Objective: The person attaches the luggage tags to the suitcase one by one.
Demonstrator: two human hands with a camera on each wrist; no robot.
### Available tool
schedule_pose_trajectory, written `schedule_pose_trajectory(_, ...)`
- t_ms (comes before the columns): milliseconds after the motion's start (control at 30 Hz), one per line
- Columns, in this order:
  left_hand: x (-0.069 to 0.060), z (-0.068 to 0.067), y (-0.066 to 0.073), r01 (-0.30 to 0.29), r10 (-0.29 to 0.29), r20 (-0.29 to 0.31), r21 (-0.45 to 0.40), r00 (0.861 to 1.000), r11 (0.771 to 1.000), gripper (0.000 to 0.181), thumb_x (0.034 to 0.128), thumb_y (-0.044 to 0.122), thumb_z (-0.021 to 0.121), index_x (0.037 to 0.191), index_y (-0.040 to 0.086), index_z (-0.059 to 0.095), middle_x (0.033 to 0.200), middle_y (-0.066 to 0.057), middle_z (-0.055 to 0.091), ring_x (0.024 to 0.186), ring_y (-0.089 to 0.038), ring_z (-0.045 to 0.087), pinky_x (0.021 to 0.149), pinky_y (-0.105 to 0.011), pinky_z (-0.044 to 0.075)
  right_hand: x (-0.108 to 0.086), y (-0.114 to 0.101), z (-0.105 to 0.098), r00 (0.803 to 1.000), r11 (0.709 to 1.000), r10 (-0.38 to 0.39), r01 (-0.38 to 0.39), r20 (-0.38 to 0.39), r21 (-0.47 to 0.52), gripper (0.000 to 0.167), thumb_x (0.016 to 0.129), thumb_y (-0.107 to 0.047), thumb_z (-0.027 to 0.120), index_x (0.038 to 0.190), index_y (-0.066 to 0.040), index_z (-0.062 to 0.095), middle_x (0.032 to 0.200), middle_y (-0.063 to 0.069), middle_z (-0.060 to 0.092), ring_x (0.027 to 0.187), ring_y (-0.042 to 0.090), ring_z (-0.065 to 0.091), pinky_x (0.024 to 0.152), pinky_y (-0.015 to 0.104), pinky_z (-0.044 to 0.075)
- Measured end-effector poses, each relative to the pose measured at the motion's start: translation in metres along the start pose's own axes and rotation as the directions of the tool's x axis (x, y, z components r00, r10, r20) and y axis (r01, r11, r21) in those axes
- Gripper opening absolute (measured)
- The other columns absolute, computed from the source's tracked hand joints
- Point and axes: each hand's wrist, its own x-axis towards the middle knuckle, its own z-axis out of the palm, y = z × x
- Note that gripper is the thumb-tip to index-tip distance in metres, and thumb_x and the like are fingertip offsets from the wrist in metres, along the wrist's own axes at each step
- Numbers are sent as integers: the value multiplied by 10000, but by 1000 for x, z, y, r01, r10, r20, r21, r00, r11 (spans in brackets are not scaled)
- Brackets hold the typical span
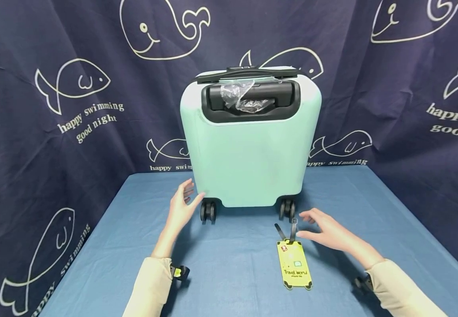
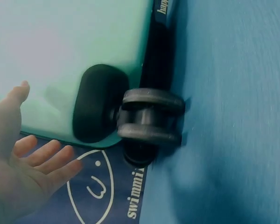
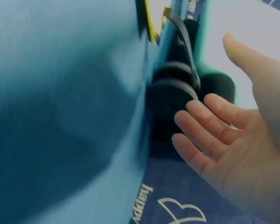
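A mint-green suitcase [image 1: 253, 158] stands upright on its black wheels, its black top handle [image 1: 249, 75] partly wrapped in clear plastic. My left hand [image 1: 180, 207] is beside its lower left corner, fingers spread and loosely bent, close to the left wheel [image 2: 151, 116]. In front of the right wheel [image 1: 287, 208] lies a yellow-green luggage tag [image 1: 293, 266] marked "Travel World", its black strap [image 1: 293, 230] pointing toward the suitcase. My right hand [image 1: 326, 229] is just right of that strap, with relaxed fingers and nothing in its grasp. In the right wrist view its palm [image 3: 252, 158] is bare.
A blue cloth [image 1: 229, 268] covers the table. Dark blue curtains [image 1: 106, 185] with white whale and fish drawings hang behind and on both sides. A dark wrist camera [image 1: 179, 272] is strapped at the left sleeve.
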Motion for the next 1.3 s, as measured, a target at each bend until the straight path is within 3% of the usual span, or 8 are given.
schedule_pose_trajectory(100, 3, 6, -1, 34, -34, 7, -30, 999, 999, 761, 820, 450, 681, 1417, 112, 352, 1366, -120, 495, 1209, -306, 529, 985, -465, 441, 2, -2, 8, 999, 999, 24, -25, 26, 25, 525, 827, -419, 686, 1158, -29, 571, 1013, 65, 595, 921, 217, 572, 730, 330, 481)
schedule_pose_trajectory(333, 11, 13, 2, 36, -33, 35, -68, 999, 997, 875, 780, 486, 708, 1460, 152, 269, 1445, -106, 402, 1295, -306, 440, 1034, -482, 390, 3, -2, 19, 992, 989, 102, -108, 68, 99, 539, 799, -385, 724, 1106, 14, 531, 932, 56, 538, 765, 137, 499, 645, 249, 437)
schedule_pose_trajectory(700, 20, 17, 5, 12, -8, 26, -139, 1000, 990, 902, 773, 429, 736, 1475, 169, 232, 1446, -90, 378, 1308, -292, 411, 1041, -484, 381, 6, -1, 30, 992, 993, 45, -57, 122, 101, 363, 789, -356, 736, 873, -60, 543, 805, 21, 478, 644, 32, 394, 571, 206, 366)
schedule_pose_trajectory(833, 21, 18, 3, 30, -26, 35, -133, 999, 991, 900, 781, 427, 728, 1485, 173, 230, 1417, -109, 382, 1298, -287, 419, 1035, -464, 395, 7, -2, 31, 989, 994, 15, -30, 145, 105, 327, 793, -332, 738, 815, -76, 536, 784, 12, 466, 626, 25, 374, 556, 199, 349)
schedule_pose_trajectory(1067, 21, 21, -1, 41, -38, 21, -151, 999, 988, 827, 785, 402, 735, 1453, 154, 315, 1392, -125, 402, 1284, -280, 439, 1039, -431, 399, 10, 0, 30, 971, 967, 25, -84, 236, 239, 287, 816, -285, 721, 767, -75, 531, 720, -19, 488, 585, 19, 393, 534, 191, 341)
schedule_pose_trajectory(1300, 25, 23, -5, 49, -26, 87, -284, 996, 958, 705, 828, 285, 708, 1385, 126, 305, 1484, -69, 353, 1387, -195, 316, 1147, -364, 239, 12, 4, 29, 957, 944, 23, -116, 288, 310, 284, 820, -289, 709, 760, -82, 523, 670, -64, 507, 571, 30, 413, 506, 200, 330)
